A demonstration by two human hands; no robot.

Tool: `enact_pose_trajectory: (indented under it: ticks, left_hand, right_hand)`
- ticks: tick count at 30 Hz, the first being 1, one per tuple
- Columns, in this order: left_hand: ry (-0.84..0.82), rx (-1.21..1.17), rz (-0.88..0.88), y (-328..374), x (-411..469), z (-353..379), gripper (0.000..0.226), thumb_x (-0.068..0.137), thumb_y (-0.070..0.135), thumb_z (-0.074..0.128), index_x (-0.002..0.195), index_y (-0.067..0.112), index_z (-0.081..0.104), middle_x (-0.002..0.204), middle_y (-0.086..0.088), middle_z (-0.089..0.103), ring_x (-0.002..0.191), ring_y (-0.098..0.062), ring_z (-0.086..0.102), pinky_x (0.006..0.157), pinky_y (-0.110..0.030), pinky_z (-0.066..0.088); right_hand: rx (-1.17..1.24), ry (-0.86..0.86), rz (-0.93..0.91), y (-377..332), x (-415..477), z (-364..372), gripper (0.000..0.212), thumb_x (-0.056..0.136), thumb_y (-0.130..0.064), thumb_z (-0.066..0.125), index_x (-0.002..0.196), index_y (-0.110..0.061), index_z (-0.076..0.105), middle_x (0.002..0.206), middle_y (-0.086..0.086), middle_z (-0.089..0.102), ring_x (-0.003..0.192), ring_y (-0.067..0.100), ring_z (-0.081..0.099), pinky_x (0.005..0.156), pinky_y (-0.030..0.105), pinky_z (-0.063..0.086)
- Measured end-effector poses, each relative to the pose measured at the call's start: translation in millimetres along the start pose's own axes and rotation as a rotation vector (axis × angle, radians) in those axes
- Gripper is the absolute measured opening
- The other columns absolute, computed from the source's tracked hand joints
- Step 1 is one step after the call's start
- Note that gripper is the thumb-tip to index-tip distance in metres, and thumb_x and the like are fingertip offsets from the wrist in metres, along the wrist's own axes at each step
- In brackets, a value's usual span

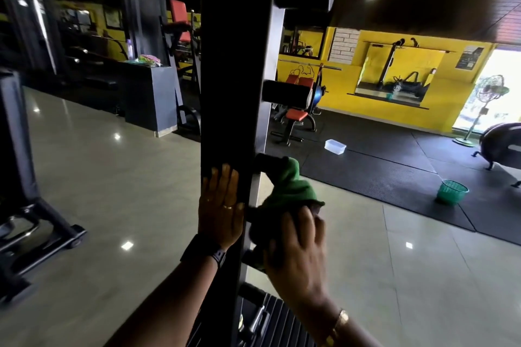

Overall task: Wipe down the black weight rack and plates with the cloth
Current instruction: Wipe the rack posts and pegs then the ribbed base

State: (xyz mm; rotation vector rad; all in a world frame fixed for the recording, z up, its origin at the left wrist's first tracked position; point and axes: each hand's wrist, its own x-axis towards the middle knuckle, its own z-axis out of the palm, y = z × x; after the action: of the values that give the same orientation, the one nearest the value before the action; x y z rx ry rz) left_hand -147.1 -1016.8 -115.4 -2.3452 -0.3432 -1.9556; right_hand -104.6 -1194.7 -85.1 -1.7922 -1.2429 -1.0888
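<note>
Cloth [287, 186], green and bunched over a peg [265, 162] of the black weight rack [231, 65], sits in the curled grip of the right hand [298, 248], while the left hand [221, 205] presses flat, fingers straight, against that rack.

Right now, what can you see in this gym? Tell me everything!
weight rack: one, black, upright in the middle.
pegs: three showing, black, on the rack's right side.
cloth: one, green, draped over the lowest peg showing.
basket: one, green, on the black mat at right.
tub: one, clear, on the mat farther back.
fan: one, green, far right.
left hand: flat on the rack's front.
right hand: gripping the cloth.
</note>
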Motion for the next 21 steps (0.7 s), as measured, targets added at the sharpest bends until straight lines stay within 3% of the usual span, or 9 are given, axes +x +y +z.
enact_pose_trajectory:
  ticks: [5,8,11,15,16,18,19,21]
  left_hand:
    - [0.021,0.025,0.023,-1,-1,2,0.054,0.105,0.037,0.014,0.156,0.021,0.007,0.164,0.004,0.002,0.15,-0.018,0.005,0.12,-0.039,0.011]
    - [0.014,-0.007,0.017,-1,-2,1,0.054,0.105,0.037,0.013,0.156,0.022,0.006,0.164,0.006,0.001,0.15,-0.018,0.004,0.12,-0.038,0.011]
    - [-0.011,-0.002,0.011,-1,0,0,0.054,0.105,0.037,0.015,0.156,0.022,0.005,0.163,0.007,-0.001,0.15,-0.017,0.002,0.12,-0.037,0.009]
    - [0.004,-0.008,0.005,-1,-2,0,0.054,0.105,0.037,0.015,0.156,0.022,0.005,0.163,0.007,0.0,0.15,-0.017,0.002,0.121,-0.037,0.008]
    - [0.006,-0.013,0.007,-2,-2,1,0.054,0.105,0.037,0.015,0.156,0.022,0.005,0.163,0.007,0.001,0.15,-0.017,0.002,0.121,-0.037,0.008]
    - [0.01,-0.021,0.011,-2,-3,2,0.054,0.105,0.037,0.015,0.156,0.022,0.006,0.163,0.007,0.001,0.15,-0.017,0.002,0.121,-0.037,0.009]
    - [0.015,-0.016,0.01,-2,-4,2,0.054,0.105,0.037,0.015,0.156,0.023,0.006,0.163,0.007,0.001,0.15,-0.017,0.002,0.121,-0.037,0.009]
    - [0.017,-0.012,0.002,-1,-3,3,0.054,0.105,0.037,0.015,0.156,0.023,0.006,0.163,0.007,0.001,0.15,-0.017,0.002,0.12,-0.038,0.01]
  right_hand:
    - [-0.176,-0.085,-0.055,2,3,24,0.04,0.078,-0.029,0.047,0.114,-0.013,0.046,0.112,0.014,0.04,0.095,0.039,0.041,0.064,0.048,0.056]
    - [0.058,-0.013,0.046,7,-7,29,0.037,0.076,-0.025,0.046,0.11,-0.01,0.044,0.114,0.012,0.036,0.095,0.035,0.037,0.069,0.049,0.055]
    - [0.303,0.135,0.236,9,-19,24,0.054,0.072,-0.019,0.045,0.125,-0.019,0.035,0.127,0.004,0.031,0.106,0.03,0.035,0.09,0.043,0.044]
    - [0.357,0.197,0.171,3,-33,24,0.059,0.071,-0.015,0.043,0.128,-0.024,0.03,0.135,-0.012,0.02,0.113,0.022,0.033,0.095,0.043,0.037]
    - [0.381,0.206,0.203,1,-33,24,0.059,0.071,-0.015,0.043,0.128,-0.024,0.03,0.133,-0.013,0.021,0.118,0.015,0.032,0.101,0.037,0.035]
    - [0.433,0.234,0.308,1,-31,20,0.059,0.071,-0.015,0.044,0.128,-0.025,0.03,0.131,-0.007,0.028,0.124,0.007,0.029,0.109,0.017,0.027]
    - [0.441,0.247,0.346,5,-32,18,0.059,0.072,-0.016,0.044,0.128,-0.025,0.03,0.129,0.0,0.031,0.123,0.011,0.031,0.109,0.015,0.025]
    - [0.391,0.225,0.342,15,-34,15,0.055,0.072,-0.018,0.044,0.126,-0.019,0.036,0.125,0.01,0.032,0.115,0.025,0.035,0.104,0.03,0.036]
